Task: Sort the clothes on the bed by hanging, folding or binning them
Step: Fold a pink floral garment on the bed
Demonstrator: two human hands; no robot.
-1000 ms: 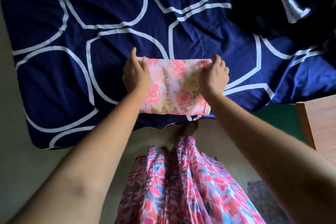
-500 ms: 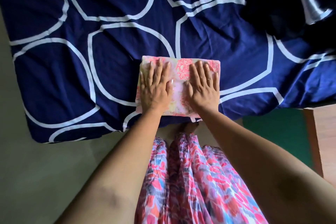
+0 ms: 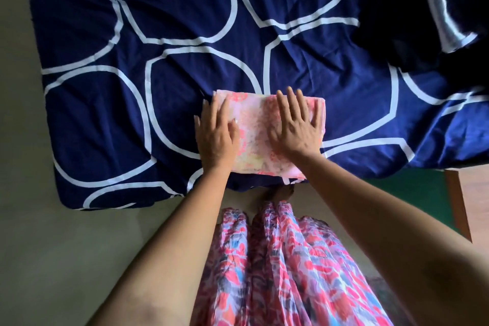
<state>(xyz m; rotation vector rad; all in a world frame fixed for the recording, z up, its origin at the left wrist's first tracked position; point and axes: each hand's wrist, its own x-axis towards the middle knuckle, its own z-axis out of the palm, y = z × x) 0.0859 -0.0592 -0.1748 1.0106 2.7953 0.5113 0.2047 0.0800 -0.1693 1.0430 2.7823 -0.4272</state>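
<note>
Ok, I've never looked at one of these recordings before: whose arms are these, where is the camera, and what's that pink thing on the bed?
There is no machine here. A person wears a wide-angle camera on the head, looking forward and down, so you see their own bare arms, patterned skirt and a foot below. They stand at the edge of a bed with a navy cover with white rings. On it lies one folded pink floral cloth. The left hand lies flat at its left edge, the right hand flat on its right half, fingers spread. Nothing is gripped or lifted; both palms only lie flat on it. Dark bedding lies bunched top right.
</note>
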